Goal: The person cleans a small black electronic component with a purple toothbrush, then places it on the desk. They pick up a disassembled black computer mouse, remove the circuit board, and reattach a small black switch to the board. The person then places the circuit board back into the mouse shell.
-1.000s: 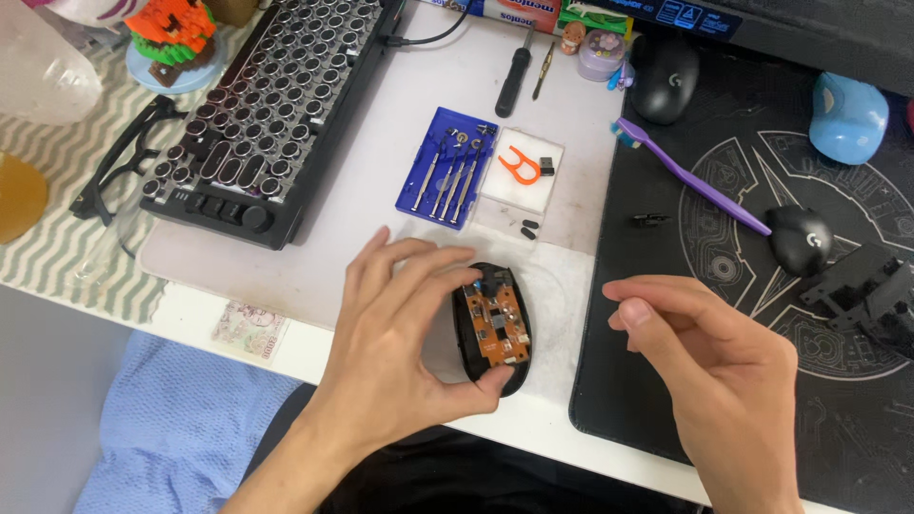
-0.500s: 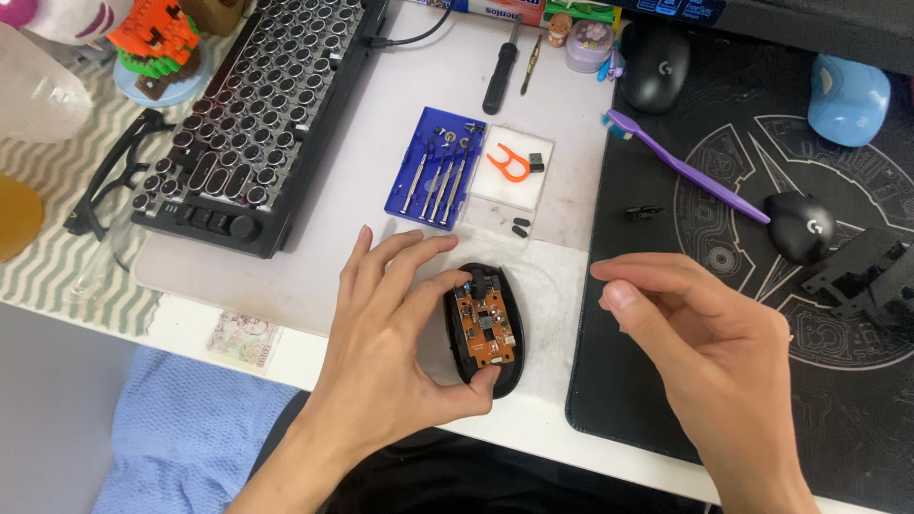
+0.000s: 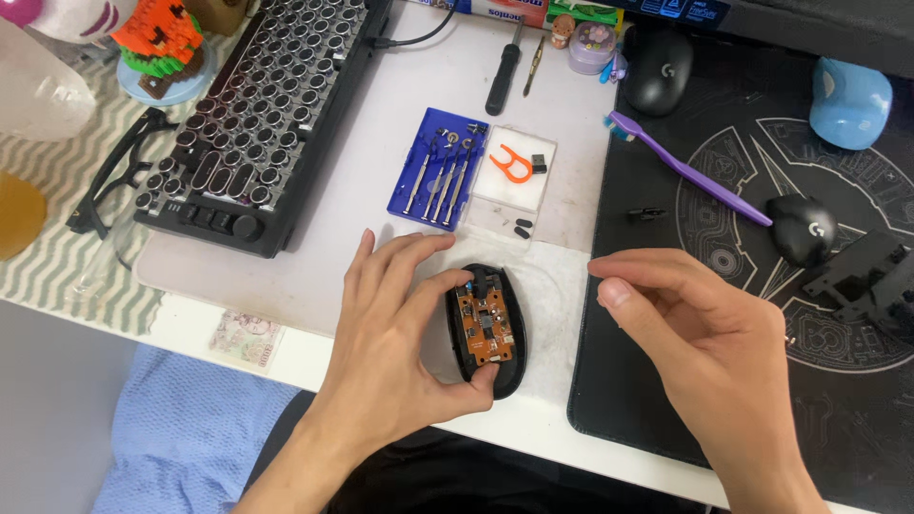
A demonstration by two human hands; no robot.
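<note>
White table [image 3: 400, 105] surface carries the work, with a black mouse mat [image 3: 666, 362] laid over its right part. At the near centre sits an opened mouse base [image 3: 487, 328], black, with its orange circuit board [image 3: 484, 326] exposed and facing up; it rests on the table just left of the mat's edge. The left hand [image 3: 386, 352] grips the base from the left side, thumb against the near end and fingers curved around the far end. The right hand [image 3: 709, 343] hovers over the mat to the right of the base, apart from it, with thumb and forefinger pinched together; whether anything is held between them cannot be told. Beyond the base lies a blue screwdriver set [image 3: 438, 169] beside a clear tray [image 3: 514, 176] holding an orange clip. A purple toothbrush [image 3: 690, 171] lies diagonally on the mat, with a black mouse shell [image 3: 803, 228] to its right. A black keyboard [image 3: 257, 105] occupies the far left, and a pair of black glasses [image 3: 119, 171] lies just left of it. A black screwdriver [image 3: 502, 71] lies at the far centre.
</note>
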